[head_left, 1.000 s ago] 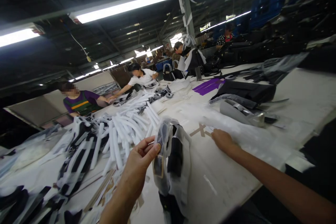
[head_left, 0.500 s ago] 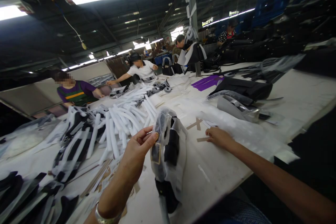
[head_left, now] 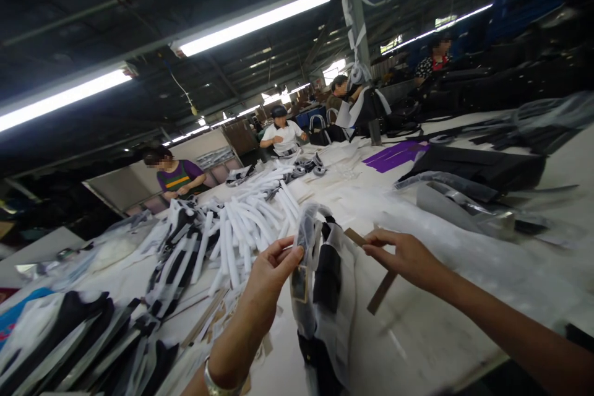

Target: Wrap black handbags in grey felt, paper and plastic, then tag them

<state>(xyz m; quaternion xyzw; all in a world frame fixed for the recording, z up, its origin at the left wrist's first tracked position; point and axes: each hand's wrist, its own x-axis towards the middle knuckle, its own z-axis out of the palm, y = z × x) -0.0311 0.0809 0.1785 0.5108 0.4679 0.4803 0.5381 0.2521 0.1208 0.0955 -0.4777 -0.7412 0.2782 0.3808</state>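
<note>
In my left hand, thumb and fingers pinch a black strap wrapped in clear and whitish plastic film. It stands upright in a loop, and its lower end runs out of the picture. A small yellowish rectangle shows through the film below my thumb. My right hand is closed on brown strips just right of the strap. One piece points toward the strap and another hangs down below the fingers; whether they are joined is hidden by the hand.
White foam-like tubes lie heaped beyond my left hand. Several wrapped black straps fill the near left. Purple sheets, clear plastic film and black material lie to the right. Co-workers sit across the table.
My right hand has lifted brown strips off the table and brought them closer to the strap. My left hand keeps its hold on the strap. The view has swung left.
</note>
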